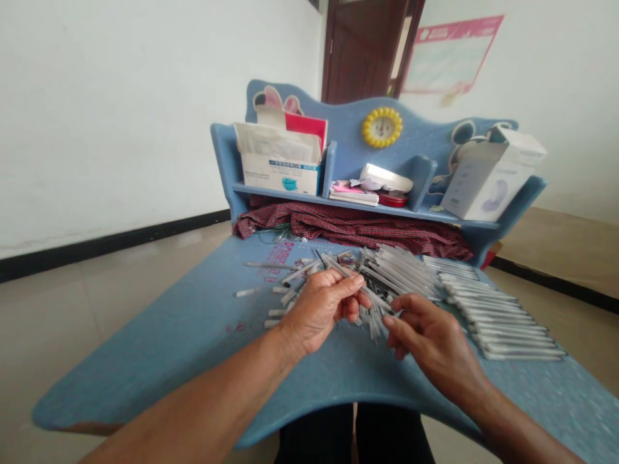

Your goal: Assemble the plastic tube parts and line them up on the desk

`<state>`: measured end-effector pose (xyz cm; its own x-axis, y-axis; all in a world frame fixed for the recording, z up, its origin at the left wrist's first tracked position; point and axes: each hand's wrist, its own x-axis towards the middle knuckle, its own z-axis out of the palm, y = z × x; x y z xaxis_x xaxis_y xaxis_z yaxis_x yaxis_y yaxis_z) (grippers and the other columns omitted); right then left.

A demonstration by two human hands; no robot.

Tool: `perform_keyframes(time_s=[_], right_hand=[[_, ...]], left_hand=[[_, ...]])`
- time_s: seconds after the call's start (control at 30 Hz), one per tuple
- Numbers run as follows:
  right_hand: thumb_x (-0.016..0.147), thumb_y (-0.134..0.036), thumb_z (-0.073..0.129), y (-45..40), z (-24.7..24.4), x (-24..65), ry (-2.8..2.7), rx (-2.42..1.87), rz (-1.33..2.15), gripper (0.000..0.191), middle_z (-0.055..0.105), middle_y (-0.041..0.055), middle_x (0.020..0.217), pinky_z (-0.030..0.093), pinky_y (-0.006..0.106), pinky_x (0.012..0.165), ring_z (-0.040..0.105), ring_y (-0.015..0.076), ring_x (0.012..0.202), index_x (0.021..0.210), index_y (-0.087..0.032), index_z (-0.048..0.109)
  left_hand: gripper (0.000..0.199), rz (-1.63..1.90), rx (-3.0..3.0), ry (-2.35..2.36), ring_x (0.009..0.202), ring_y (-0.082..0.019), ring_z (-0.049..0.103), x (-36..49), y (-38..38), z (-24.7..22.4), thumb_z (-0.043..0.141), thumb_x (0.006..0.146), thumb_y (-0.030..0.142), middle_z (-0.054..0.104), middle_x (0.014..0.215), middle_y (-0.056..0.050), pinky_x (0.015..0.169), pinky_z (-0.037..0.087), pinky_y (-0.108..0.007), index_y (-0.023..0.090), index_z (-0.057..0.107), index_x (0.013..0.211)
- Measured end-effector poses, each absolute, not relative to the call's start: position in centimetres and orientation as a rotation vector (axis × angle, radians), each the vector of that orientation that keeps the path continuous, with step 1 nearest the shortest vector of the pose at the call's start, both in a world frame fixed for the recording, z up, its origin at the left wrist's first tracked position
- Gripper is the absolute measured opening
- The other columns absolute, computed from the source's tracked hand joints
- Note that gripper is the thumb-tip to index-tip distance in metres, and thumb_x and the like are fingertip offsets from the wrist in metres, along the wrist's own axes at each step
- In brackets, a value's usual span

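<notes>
bare forearms (213, 396) are reaching in, and between the hands a slim translucent plastic pen barrel (375, 298) is slanting above a loose heap of small white and dark plastic pen parts (289, 297). the left hand (313, 309) is pinching it; the right hand (428, 328) is narrowing its fingertips at the lower end, whether gripping i cannot tell. a loose pinch could be letting the barrel slip into the heap; a straying right wrist could be scattering the clear, dark-lined pens (507, 322) lying in a row on the blue tabletop (193, 341).
</notes>
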<state>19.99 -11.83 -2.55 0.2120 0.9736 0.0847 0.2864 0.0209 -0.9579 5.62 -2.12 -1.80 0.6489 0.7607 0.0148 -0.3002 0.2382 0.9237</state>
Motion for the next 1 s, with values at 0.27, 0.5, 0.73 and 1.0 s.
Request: perform_keyframes(time_s=[0.27, 0.5, 0.73, 1.0], right_hand=[[0.079, -0.051, 0.054, -11.8, -2.7, 19.9, -1.244, -1.453, 0.981, 0.036, 0.061, -0.0010, 0.052, 0.040, 0.021, 0.042, 0.053, 0.0104, 0.040, 0.082, -0.016, 0.052], [0.081, -0.052, 0.048, -12.0, -2.1, 20.0, -1.161, -1.347, 1.232, 0.039, 0.060, 0.0006, 0.046, 0.036, 0.021, 0.037, 0.049, 0.0097, 0.033, 0.070, -0.015, 0.053], [0.077, -0.050, 0.055, -11.5, -1.1, 20.1, -1.275, -1.440, 1.043, 0.035, 0.060, -0.0003, 0.049, 0.038, 0.021, 0.039, 0.051, 0.0094, 0.037, 0.072, -0.016, 0.053], [0.077, -0.046, 0.056, -11.2, 0.1, 21.8, -1.476, -1.571, 0.840, 0.032, 0.059, -0.0008, 0.051, 0.040, 0.020, 0.040, 0.052, 0.0091, 0.040, 0.066, -0.017, 0.057]], left_hand=[[0.019, 0.774, 1.109, 0.501, 0.041, -0.005, 0.048, 5.7, -2.0, -2.0, 0.062, 0.077, 0.028, 0.065, 0.062, -0.004, 0.043, 0.036, -0.018, 0.011, 0.055, 0.073], [0.020, 0.763, 1.108, 0.482, 0.041, -0.005, 0.048, 5.7, -2.1, -1.7, 0.064, 0.075, 0.030, 0.065, 0.061, -0.003, 0.044, 0.036, -0.019, 0.012, 0.056, 0.073], [0.020, 0.793, 1.165, 0.472, 0.042, -0.005, 0.048, 5.6, -2.1, -1.3, 0.064, 0.073, 0.031, 0.065, 0.062, -0.003, 0.045, 0.037, -0.019, 0.012, 0.057, 0.075], [0.018, 0.683, 1.683, 0.692, 0.048, -0.009, 0.049, 4.9, -1.2, -0.8, 0.064, 0.071, 0.029, 0.061, 0.060, -0.002, 0.046, 0.037, -0.021, 0.012, 0.062, 0.076]])
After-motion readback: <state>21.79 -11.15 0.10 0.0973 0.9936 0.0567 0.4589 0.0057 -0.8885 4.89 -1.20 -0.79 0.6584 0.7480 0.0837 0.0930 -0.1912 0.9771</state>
